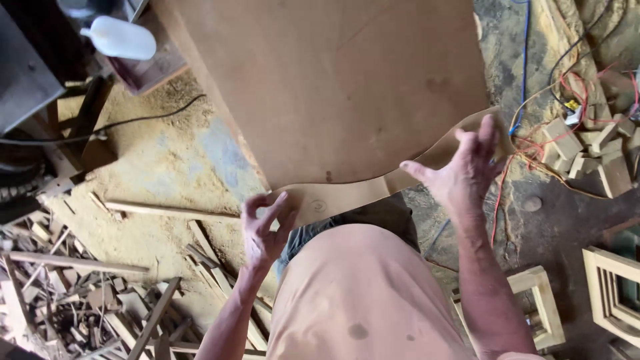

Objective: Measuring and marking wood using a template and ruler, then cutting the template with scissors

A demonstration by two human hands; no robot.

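— where's the board from your hands?
— the plywood sheet (333,87) lies at twelve o'clock, its curved near edge running left to right. my right hand (467,170) — fingers spread wide — is nearer; my left hand (263,230) is loosely curled, empty.

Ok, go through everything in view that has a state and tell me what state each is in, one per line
Left hand: open, fingers curled, holding nothing, beside the board's curved edge.
Right hand: open, fingers spread, holding nothing, over the curved strip.
Large brown board: lying flat, lower edge cut in a curve.
Curved strip: lying along the board's cut edge.
White plastic bottle: lying on its side.
Wood offcuts: piled loose on the sawdust floor.
Wooden frames: stacked on the floor.
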